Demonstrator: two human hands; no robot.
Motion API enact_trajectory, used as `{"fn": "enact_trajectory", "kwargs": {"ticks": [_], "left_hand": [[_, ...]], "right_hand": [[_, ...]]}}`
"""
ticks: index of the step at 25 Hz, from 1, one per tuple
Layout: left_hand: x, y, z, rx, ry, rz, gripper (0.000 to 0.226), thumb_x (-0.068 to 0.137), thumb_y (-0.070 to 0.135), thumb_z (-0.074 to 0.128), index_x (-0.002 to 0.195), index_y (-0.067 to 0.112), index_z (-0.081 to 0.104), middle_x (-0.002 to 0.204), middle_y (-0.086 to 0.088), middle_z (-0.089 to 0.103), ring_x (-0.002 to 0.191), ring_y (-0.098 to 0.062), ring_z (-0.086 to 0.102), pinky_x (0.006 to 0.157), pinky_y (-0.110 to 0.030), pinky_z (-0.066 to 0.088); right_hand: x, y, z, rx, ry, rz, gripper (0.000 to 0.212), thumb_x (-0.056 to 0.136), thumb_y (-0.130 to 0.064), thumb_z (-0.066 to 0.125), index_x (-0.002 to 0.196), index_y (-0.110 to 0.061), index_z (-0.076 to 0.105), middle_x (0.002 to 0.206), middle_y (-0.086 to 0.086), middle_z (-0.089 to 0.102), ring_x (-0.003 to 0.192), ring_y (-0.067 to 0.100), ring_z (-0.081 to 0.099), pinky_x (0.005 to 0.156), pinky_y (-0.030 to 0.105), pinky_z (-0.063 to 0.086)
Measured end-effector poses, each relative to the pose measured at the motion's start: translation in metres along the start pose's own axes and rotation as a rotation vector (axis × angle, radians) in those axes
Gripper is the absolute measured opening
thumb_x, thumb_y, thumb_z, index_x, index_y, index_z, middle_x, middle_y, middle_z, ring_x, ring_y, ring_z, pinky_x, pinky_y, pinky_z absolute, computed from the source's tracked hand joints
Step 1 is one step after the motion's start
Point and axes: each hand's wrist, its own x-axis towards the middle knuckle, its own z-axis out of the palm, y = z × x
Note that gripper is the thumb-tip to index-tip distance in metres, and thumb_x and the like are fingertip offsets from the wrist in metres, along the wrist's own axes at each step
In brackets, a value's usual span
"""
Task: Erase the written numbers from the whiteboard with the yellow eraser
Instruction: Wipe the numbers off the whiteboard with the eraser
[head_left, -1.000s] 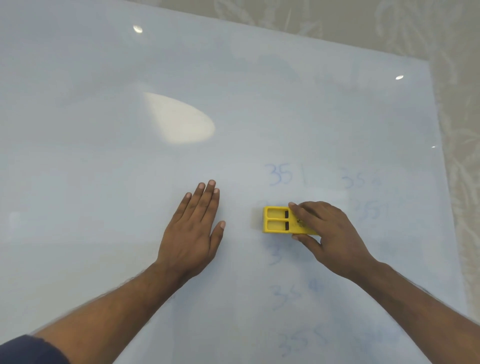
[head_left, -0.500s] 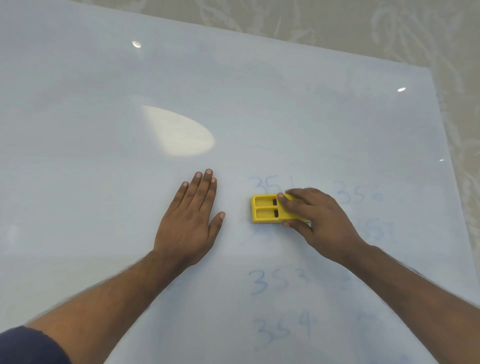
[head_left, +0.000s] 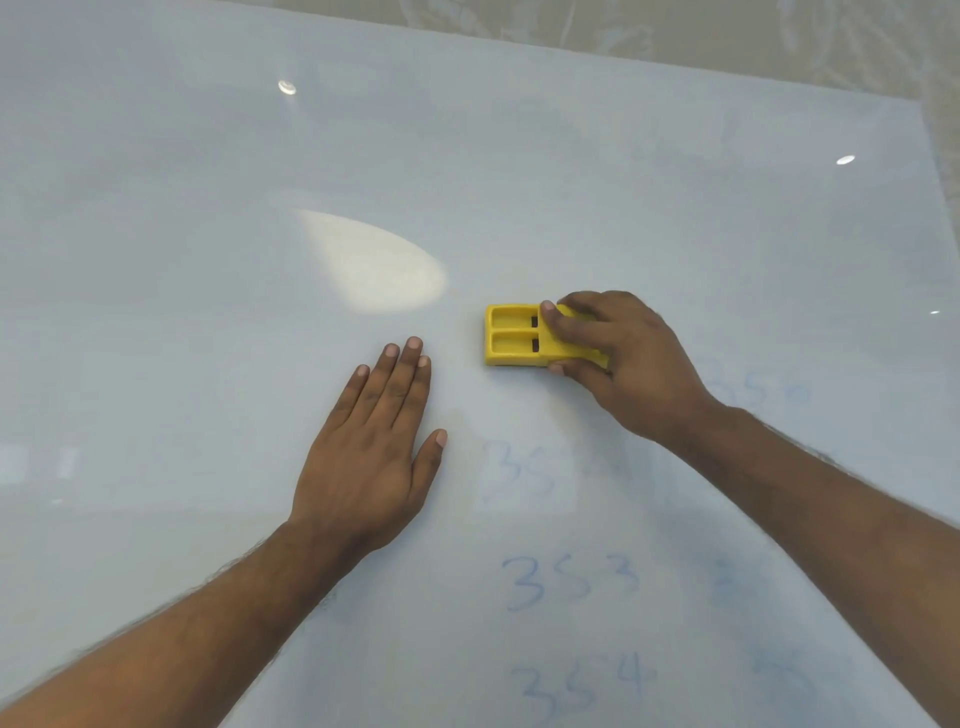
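Note:
A large whiteboard (head_left: 208, 338) lies flat and fills most of the head view. My right hand (head_left: 618, 358) grips the yellow eraser (head_left: 514, 338) and presses it on the board right of the middle. My left hand (head_left: 374, 452) rests flat on the board, fingers together, to the left of and nearer than the eraser. Faint blue numbers lie nearer to me than the eraser: a smudged "35" (head_left: 524, 475), "353" (head_left: 569, 582) and "354" (head_left: 582, 686). Another faint number, "356" (head_left: 761, 392), shows right of my right wrist.
The board's far edge (head_left: 571, 49) and right edge (head_left: 940, 182) border a beige patterned surface (head_left: 779, 36). A bright oval light reflection (head_left: 374, 265) sits on the board left of the eraser.
My right hand has slid the eraser up the board, over the spot where "351" stood; that number no longer shows. My left hand stayed flat. The view shifted, so more numbers show below.

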Motion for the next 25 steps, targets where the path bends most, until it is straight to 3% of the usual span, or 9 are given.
{"fn": "enact_trajectory", "kwargs": {"ticks": [5, 9, 13, 15, 17, 25], "left_hand": [[-0.001, -0.001, 0.002, -0.008, 0.040, 0.028, 0.066, 0.105, 0.040, 0.028, 0.159, 0.003, 0.023, 0.169, -0.011, 0.018, 0.157, -0.024, 0.016, 0.126, -0.043, 0.015], [-0.001, -0.001, 0.002, -0.009, 0.050, 0.031, 0.066, 0.104, 0.039, 0.029, 0.158, 0.002, 0.024, 0.168, -0.012, 0.019, 0.156, -0.025, 0.018, 0.126, -0.044, 0.017], [-0.002, 0.000, 0.002, -0.010, 0.041, 0.029, 0.065, 0.105, 0.037, 0.029, 0.158, 0.001, 0.024, 0.168, -0.013, 0.018, 0.156, -0.027, 0.018, 0.126, -0.045, 0.017], [-0.003, 0.001, 0.001, -0.009, 0.026, 0.028, 0.063, 0.105, 0.036, 0.027, 0.158, 0.002, 0.023, 0.169, -0.012, 0.017, 0.156, -0.026, 0.017, 0.127, -0.044, 0.015], [-0.005, 0.000, 0.002, -0.014, 0.019, 0.022, 0.061, 0.106, 0.033, 0.026, 0.159, 0.003, 0.023, 0.169, -0.011, 0.017, 0.157, -0.025, 0.017, 0.127, -0.043, 0.012], [-0.015, 0.005, 0.000, -0.001, 0.004, -0.009, 0.060, 0.106, 0.032, 0.026, 0.160, 0.006, 0.023, 0.170, -0.008, 0.017, 0.157, -0.023, 0.015, 0.128, -0.042, 0.012]], "right_hand": [[-0.049, -0.021, 0.003, 0.010, -0.105, -0.108, 0.047, 0.091, -0.037, 0.064, 0.133, -0.016, 0.060, 0.125, 0.008, 0.063, 0.101, 0.031, 0.060, 0.086, 0.043, 0.047], [-0.069, -0.023, -0.011, -0.028, -0.189, -0.118, 0.047, 0.091, -0.029, 0.066, 0.136, -0.017, 0.056, 0.126, 0.000, 0.061, 0.107, 0.023, 0.058, 0.091, 0.036, 0.045], [-0.051, -0.024, -0.019, -0.075, -0.132, 0.060, 0.054, 0.087, -0.035, 0.060, 0.137, -0.015, 0.054, 0.123, 0.003, 0.061, 0.105, 0.026, 0.057, 0.087, 0.043, 0.050], [-0.032, -0.031, -0.010, -0.013, -0.094, 0.209, 0.060, 0.081, -0.034, 0.062, 0.137, -0.015, 0.054, 0.124, 0.004, 0.060, 0.107, 0.026, 0.053, 0.090, 0.043, 0.048], [-0.021, -0.038, 0.000, 0.028, -0.074, 0.244, 0.061, 0.078, -0.032, 0.064, 0.135, -0.014, 0.055, 0.125, 0.004, 0.061, 0.107, 0.026, 0.052, 0.091, 0.041, 0.045], [-0.075, -0.034, -0.005, 0.047, -0.207, -0.102, 0.048, 0.086, -0.039, 0.064, 0.128, -0.016, 0.057, 0.117, -0.002, 0.061, 0.101, 0.021, 0.055, 0.084, 0.035, 0.043]]}}
